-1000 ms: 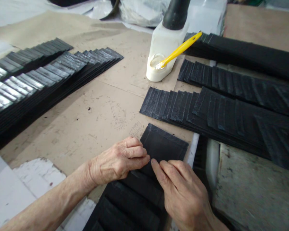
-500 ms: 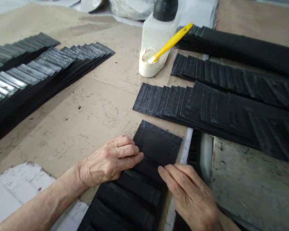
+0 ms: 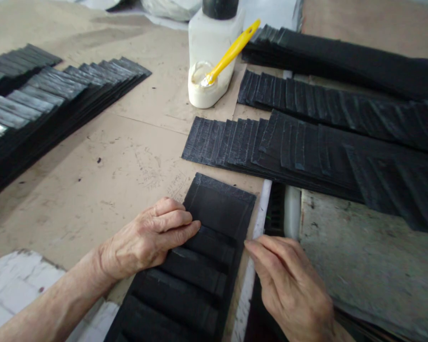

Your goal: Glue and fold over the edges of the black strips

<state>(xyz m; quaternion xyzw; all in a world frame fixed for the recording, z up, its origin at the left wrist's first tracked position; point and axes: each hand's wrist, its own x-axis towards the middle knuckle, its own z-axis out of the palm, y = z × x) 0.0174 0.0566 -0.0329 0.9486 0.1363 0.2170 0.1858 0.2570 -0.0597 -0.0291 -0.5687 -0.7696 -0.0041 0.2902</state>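
A black panel (image 3: 217, 199) with several overlapping cross strips, like a row of card pockets, lies along the table's right edge. My left hand (image 3: 157, 232) rests over its left side, fingers bent and pressed together at the edge of the uppermost strip; the thumb is hidden underneath. At the panel's right edge is my right hand (image 3: 288, 275), its fingers closed in a pinch with the tips at the border. Whatever is between those tips cannot be made out. Further back stands a white plastic bottle (image 3: 214, 47) whose cut opening holds white paste and a yellow-handled brush (image 3: 235, 50).
Fanned stacks of black pieces lie at the left (image 3: 74, 104) and at the right (image 3: 228, 142), with a long black stack (image 3: 342, 61) behind. Brown paper (image 3: 128, 152) covers the table. Beyond its white edge (image 3: 260, 213) is a gap, then a worn grey surface (image 3: 371, 266).
My right hand has slid from the panel's surface outward to its right edge. My left hand stays on the strip. The view has shifted, so the surroundings appear further left.
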